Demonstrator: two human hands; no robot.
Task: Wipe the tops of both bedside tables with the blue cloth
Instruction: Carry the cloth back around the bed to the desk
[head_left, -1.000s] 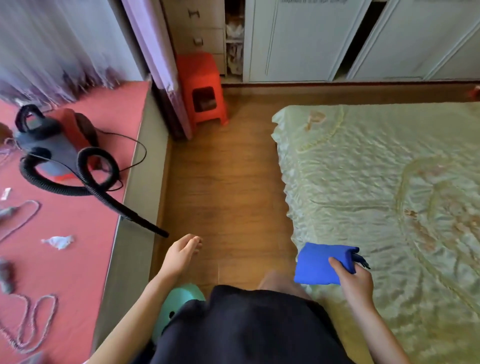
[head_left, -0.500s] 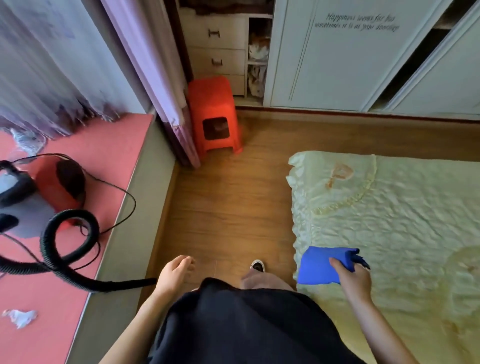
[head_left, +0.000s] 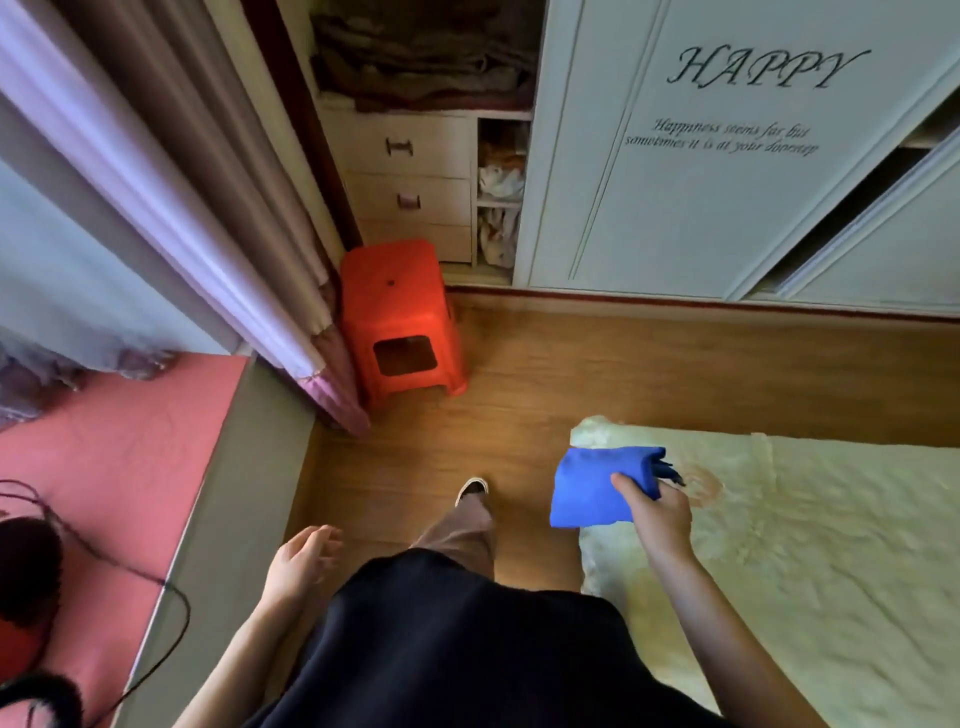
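Blue cloth (head_left: 597, 488) folded in right hand (head_left: 662, 512); bedside tables unseen

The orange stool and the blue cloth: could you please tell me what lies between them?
In the head view, only bare wooden floor lies between the orange stool and the blue cloth held in the right hand.

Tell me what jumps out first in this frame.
The blue cloth, folded and pinched in the right hand over the corner of the pale green bed. Next, the bright orange stool on the wood floor by the curtain, ahead and left. The left hand hangs empty.
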